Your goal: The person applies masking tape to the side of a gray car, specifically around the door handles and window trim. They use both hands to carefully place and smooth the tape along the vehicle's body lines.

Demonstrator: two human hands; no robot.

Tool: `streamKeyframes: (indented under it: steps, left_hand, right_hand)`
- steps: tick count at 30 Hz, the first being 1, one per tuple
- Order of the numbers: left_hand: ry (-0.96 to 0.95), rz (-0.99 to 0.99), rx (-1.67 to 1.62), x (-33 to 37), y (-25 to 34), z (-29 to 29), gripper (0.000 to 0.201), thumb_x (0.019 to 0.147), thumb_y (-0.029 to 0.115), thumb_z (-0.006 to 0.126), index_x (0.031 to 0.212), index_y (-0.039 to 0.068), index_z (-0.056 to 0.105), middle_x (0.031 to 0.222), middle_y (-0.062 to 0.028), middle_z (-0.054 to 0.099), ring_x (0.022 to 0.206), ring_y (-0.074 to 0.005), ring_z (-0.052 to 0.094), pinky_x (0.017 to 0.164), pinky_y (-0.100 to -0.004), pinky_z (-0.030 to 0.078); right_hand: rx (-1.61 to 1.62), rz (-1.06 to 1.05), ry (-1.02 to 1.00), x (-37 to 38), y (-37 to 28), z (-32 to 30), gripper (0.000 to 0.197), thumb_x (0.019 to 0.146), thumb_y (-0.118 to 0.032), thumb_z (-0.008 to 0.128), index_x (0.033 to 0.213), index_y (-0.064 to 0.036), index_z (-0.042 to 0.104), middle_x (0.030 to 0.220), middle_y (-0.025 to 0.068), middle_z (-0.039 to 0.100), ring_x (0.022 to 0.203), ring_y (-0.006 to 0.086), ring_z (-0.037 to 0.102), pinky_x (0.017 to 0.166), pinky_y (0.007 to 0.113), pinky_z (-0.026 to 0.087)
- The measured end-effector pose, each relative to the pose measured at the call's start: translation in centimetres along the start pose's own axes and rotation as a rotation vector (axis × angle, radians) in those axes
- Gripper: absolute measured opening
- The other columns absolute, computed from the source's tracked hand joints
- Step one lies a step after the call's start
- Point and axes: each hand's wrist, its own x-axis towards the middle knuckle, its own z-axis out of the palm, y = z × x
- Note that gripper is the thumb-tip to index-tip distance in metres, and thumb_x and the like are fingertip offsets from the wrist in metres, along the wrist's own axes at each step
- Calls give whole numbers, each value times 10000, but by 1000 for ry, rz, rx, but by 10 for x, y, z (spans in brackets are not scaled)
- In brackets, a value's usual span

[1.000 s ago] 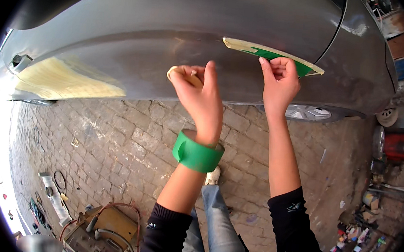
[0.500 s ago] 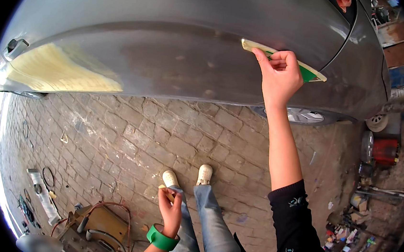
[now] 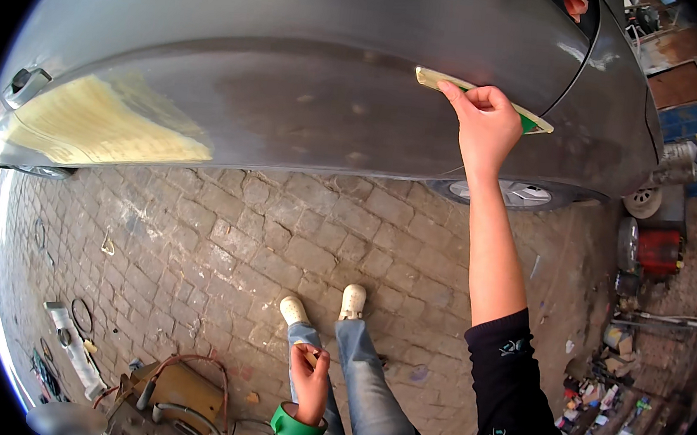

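Observation:
My right hand (image 3: 489, 130) reaches up to the grey car's side (image 3: 293, 97), fingers closed in a pinch on a long, narrow cream-and-green strip (image 3: 537, 123). The strip lies slantwise close to the bodywork, near the rear door seam; its middle is hidden behind my fingers, and its exact kind is not clear. Low over my legs, my left hand (image 3: 310, 388) is curled, with a small tan piece (image 3: 310, 358) between its fingers, too small to name. Around my left wrist sits a wide green ring (image 3: 298, 426), like a tape roll.
A pale yellow filler patch (image 3: 108, 122) covers part of the car at left, below the door mirror (image 3: 26, 88). At lower left stands a machine with hoses (image 3: 176, 393). Cobbled floor (image 3: 231, 232) lies below. A red container (image 3: 659, 249) and scattered debris are at right.
My left hand has moved a little to the right and down. The right hand still grips the strip, whose far right end now shows less. The view has shifted slightly.

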Motion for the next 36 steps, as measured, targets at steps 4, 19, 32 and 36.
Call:
streamKeyframes:
  steps: [4, 19, 32, 36]
  left_hand:
    - [2, 12, -24, -2, 8, -6, 180, 927, 7, 611, 1001, 100, 476, 903, -6, 543, 730, -85, 493, 660, -224, 416]
    - [34, 49, -44, -2, 0, -40, 172, 924, 29, 623, 987, 104, 481, 894, -5, 536, 743, -84, 508, 659, -223, 417]
    - [-21, -30, -55, -2, 22, -35, 163, 907, 6, 613, 982, 84, 491, 909, -8, 524, 759, -90, 517, 693, -238, 445]
    - [-35, -8, -45, 3, 21, -32, 176, 910, -29, 600, 986, 79, 483, 887, -6, 519, 747, -88, 494, 673, -236, 426]
  right_hand:
    - [62, 42, 12, 5, 14, -13, 324, 755, -255, 889, 707, -27, 664, 654, -9, 675, 600, 52, 576, 593, 232, 458]
    - [-266, -215, 46, -8, -9, 11, 402, 714, -361, 878, 651, -63, 617, 682, -6, 644, 582, 169, 612, 560, 326, 455]
    - [-387, -84, -55, -4, -21, 7, 493, 683, -499, 876, 678, -68, 637, 728, 24, 652, 601, 170, 609, 571, 335, 466]
    - [-217, -48, -43, -3, -18, 8, 456, 701, -439, 882, 679, -56, 636, 719, 27, 649, 590, 164, 594, 568, 321, 454]
